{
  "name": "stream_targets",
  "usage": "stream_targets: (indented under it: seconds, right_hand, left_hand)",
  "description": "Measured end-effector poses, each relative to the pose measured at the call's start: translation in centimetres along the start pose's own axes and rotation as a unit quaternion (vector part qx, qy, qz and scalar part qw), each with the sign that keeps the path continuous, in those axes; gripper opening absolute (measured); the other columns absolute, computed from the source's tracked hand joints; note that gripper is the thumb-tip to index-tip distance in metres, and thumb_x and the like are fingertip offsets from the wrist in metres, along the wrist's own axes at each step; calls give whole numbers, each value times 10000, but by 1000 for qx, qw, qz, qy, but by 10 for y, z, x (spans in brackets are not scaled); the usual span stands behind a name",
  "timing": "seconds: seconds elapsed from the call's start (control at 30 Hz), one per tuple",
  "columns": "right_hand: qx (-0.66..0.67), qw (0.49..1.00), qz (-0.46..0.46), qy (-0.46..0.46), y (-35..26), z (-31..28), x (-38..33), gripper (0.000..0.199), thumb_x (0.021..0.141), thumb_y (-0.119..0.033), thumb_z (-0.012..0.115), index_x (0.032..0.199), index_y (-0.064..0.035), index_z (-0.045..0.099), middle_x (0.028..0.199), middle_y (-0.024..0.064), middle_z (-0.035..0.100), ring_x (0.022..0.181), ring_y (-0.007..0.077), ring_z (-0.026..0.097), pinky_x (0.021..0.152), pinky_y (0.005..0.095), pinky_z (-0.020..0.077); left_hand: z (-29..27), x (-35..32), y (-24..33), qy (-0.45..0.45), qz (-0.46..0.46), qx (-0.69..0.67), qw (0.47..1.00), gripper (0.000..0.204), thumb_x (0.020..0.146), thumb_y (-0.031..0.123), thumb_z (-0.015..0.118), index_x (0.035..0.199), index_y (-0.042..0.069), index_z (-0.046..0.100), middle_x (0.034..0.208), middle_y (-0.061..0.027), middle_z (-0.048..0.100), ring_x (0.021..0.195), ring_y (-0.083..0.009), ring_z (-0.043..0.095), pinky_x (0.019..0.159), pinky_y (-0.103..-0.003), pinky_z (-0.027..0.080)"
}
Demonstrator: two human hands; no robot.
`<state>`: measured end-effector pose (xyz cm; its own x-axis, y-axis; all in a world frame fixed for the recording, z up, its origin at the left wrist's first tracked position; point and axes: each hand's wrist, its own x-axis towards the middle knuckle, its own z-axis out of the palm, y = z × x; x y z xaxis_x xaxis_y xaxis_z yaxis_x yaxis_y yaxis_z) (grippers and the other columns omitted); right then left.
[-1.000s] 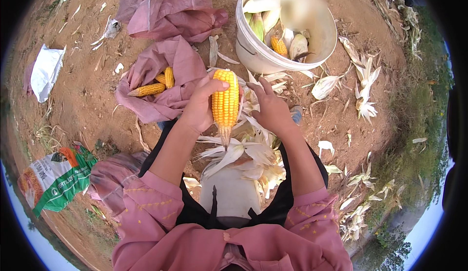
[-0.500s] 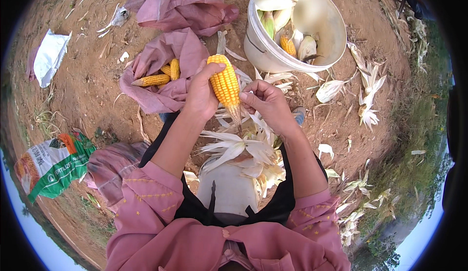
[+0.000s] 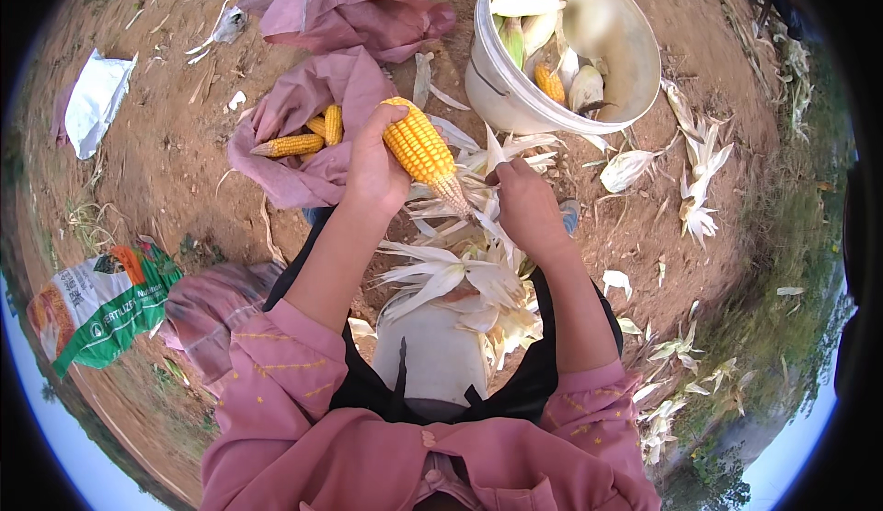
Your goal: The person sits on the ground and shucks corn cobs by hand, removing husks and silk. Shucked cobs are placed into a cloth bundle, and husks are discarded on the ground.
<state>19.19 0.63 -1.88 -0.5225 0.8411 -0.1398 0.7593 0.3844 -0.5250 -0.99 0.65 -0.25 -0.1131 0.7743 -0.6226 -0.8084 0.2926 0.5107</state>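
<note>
My left hand [image 3: 375,166] is wrapped round a bare yellow corn cob [image 3: 421,148]; the thumb lies along its upper side and the tapered pale end points down to the right. To the right of that tip, my right hand [image 3: 527,200] is closed, its fingertips against a pale strip of corn husk [image 3: 497,150] that stands up from them. Under both hands, a heap of peeled husks [image 3: 451,276] lies over a pale seat-like surface [image 3: 428,350] between my legs. At the left, an opened pink sack [image 3: 368,79] holds several yellow cobs [image 3: 291,146].
A white bucket [image 3: 497,97] with unhusked ears and a partly bared cob stands far right. Another pink cloth sack [image 3: 349,5] lies at the back. A green and white printed bag [image 3: 115,313] and a white sheet [image 3: 97,106] are at the left. Husks [image 3: 704,175] litter the soil.
My right hand has moved away from the cob, rightward, with a husk strip at its fingertips. The cob in my left hand has tilted, its tip swinging to the right.
</note>
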Motion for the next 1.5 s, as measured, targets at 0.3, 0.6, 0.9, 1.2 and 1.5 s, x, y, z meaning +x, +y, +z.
stream_targets:
  seconds: [0.3, 0.6, 0.9, 1.2, 1.5]
  right_hand:
    - [306, 933, 171, -84, -25, -24, 11, 408, 959, -371, 419, 902, -6, 591, 669, 55, 544, 617, 151, 568, 562, 286, 449]
    - [499, 821, 76, -269, -34, -34, 6, 283, 903, -298, 577, 802, -34, 592, 621, -45, 477, 593, 41, 441, 525, 209, 371]
    - [106, 980, 65, -153, -16, -17, 2, 225, 873, -235, 564, 823, -24, 626, 657, 74, 597, 605, 181, 588, 572, 309, 463]
    - [7, 991, 91, -97, -14, -17, 2, 233, 856, -258, 559, 907, -54, 657, 790, 105, 637, 686, 265, 636, 601, 368, 500]
    - [561, 790, 74, -236, -42, -29, 5, 318, 902, -336, 567, 783, -44, 601, 697, -33, 553, 647, 47, 498, 569, 208, 409]
  left_hand:
    - [2, -4, 8, -14, -12, -86, 996, 240, 801, 191, 518, 958, 22, 452, 856, -189, 566, 815, -353, 592, 773, -499, 496]
    - [-5, 4, 7, -21, -1, -148, 989, 265, 853, 222, 507, 964, -18, 517, 958, -226, 566, 898, -342, 566, 816, -454, 493]
    - [-11, 5, 6, -98, -37, -182, 978, 331, 869, 235, 487, 995, -70, 519, 971, -221, 553, 839, -289, 557, 752, -388, 516]
    - [-9, 3, 9, -96, -36, -166, 981, 333, 857, 232, 478, 999, -66, 524, 969, -216, 560, 835, -282, 552, 750, -381, 508]
    - [-10, 3, 9, -82, -25, -157, 984, 307, 849, 240, 486, 972, -35, 547, 938, -196, 583, 828, -295, 570, 758, -393, 510]
